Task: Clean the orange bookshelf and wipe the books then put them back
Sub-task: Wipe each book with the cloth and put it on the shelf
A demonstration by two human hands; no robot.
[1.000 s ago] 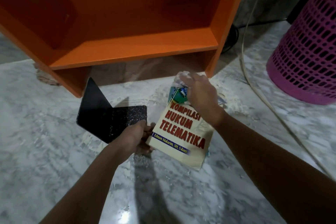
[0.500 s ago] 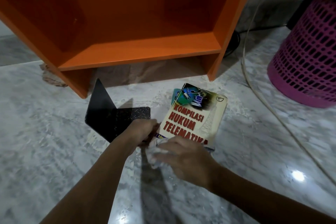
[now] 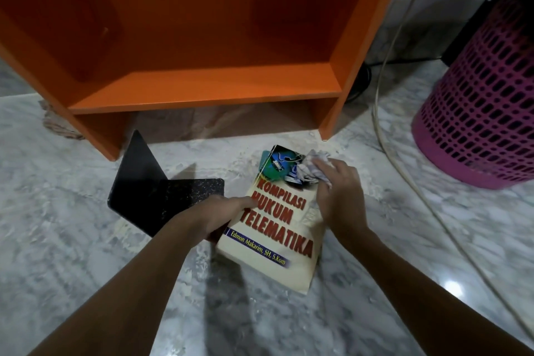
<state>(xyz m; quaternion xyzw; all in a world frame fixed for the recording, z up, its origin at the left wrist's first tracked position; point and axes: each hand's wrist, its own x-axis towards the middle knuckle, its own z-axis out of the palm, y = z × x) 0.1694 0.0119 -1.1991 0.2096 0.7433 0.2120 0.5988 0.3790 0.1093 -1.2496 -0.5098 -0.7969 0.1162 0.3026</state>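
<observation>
Book (image 3: 277, 225) lay flat on the marble floor (image 3: 86, 254) between both hands; left hand (image 3: 219, 214) gripped its near-left edge; right hand (image 3: 338, 199) clutched a crumpled cloth (image 3: 310, 166) against its top corner; orange bookshelf (image 3: 202, 87) stood just beyond the knuckles; black bookend (image 3: 161, 196) sat beside the left hand.

Grey-white marble floor (image 3: 72, 254) — pink perforated basket (image 3: 485, 113) right, pale cable (image 3: 375, 113) trailing.

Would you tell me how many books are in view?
1: the book lies on the marble floor in front of the orange bookshelf. Others may be hidden beneath it.
</observation>
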